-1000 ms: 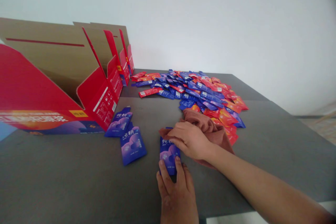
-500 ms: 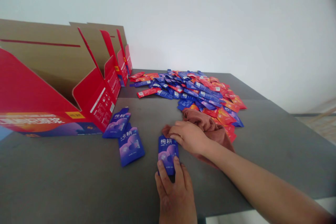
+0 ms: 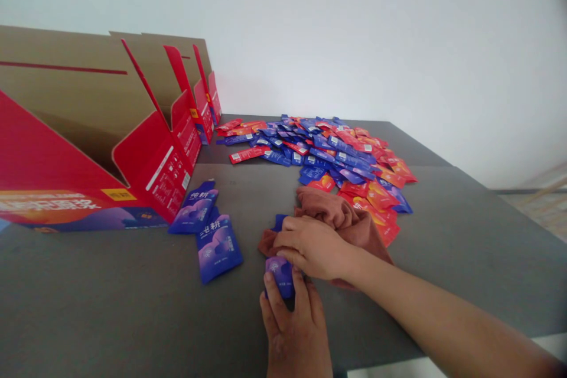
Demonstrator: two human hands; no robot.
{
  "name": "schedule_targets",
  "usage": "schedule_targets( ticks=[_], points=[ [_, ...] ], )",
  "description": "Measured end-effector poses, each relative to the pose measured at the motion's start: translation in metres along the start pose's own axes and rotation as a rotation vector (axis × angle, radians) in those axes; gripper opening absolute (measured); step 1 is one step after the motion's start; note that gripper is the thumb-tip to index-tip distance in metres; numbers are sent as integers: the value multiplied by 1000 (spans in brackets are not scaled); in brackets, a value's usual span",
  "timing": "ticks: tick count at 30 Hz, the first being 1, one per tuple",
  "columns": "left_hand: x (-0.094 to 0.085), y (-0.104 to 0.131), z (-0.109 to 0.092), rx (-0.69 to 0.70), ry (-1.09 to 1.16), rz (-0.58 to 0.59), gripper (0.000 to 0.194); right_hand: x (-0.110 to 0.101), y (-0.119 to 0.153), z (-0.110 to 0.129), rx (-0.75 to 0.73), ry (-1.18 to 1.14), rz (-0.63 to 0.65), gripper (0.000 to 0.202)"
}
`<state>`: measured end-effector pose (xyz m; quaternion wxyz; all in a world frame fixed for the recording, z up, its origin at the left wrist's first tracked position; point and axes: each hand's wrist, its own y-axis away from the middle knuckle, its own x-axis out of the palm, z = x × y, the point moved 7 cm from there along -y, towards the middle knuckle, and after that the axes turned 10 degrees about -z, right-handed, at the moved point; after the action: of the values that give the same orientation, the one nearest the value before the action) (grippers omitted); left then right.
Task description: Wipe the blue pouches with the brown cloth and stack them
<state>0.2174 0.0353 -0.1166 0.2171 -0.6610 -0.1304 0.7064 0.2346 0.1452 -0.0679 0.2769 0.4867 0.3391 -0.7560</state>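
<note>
On the table [image 3: 133, 313], blue-purple pouch [image 3: 282, 275], middle hidden: left hand [image 3: 295, 325] pins it, fingers spread; right hand [image 3: 315, 248] clutches the cloth [image 3: 325, 207]!

A dark-grey table [image 3: 465, 260] has a seam [image 3: 221, 163] running across it, closer to the far edge than to the near one. Red boxes [image 3: 186, 133] stand open in a row on its left part, the farthest close to the far edge. Just beside the nearest box [image 3: 155, 189] lie two blue pouches [image 3: 219, 251], one overlapping the other's top. From close to the far edge, a pile [image 3: 319, 147] of blue and red pouches spreads across the seam. At its near end lies a bunched brown cloth [image 3: 367, 227], partly covering a single pouch [image 3: 281, 277] nearer the near edge.
</note>
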Motion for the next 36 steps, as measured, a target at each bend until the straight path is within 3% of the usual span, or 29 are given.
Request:
schedule_targets(
  ticks=[6, 11, 14, 17, 24, 30, 33, 36],
  points=[
    [1, 0, 1, -16, 5, 12, 45, -6, -1, -28, 143, 59, -94, 20],
    [2, 1, 1, -25, 18, 4, 45, -20, 2, -15, 57, -7, -242, 23],
    [2, 1, 0, -28, 13, 11, 48, -12, 3, 4, -62, -30, -121, 19],
    [2, 0, 1, -43, 36, 24, 46, -4, 4, 10, -67, -25, -13, 18],
    [0, -1, 4, -64, 91, 39, 44, -2, 1, -4, 7, 21, 0, 20],
    [1, 0, 3, -62, 60, 29, 46, -12, 0, -33, 149, 68, -121, 22],
    [2, 0, 2, -59, 57, 19, 43, -16, 2, -17, 41, -9, -163, 22],
    [3, 1, 1, -48, 45, 24, 46, -7, 5, 8, -113, -73, -48, 19]
  ],
)
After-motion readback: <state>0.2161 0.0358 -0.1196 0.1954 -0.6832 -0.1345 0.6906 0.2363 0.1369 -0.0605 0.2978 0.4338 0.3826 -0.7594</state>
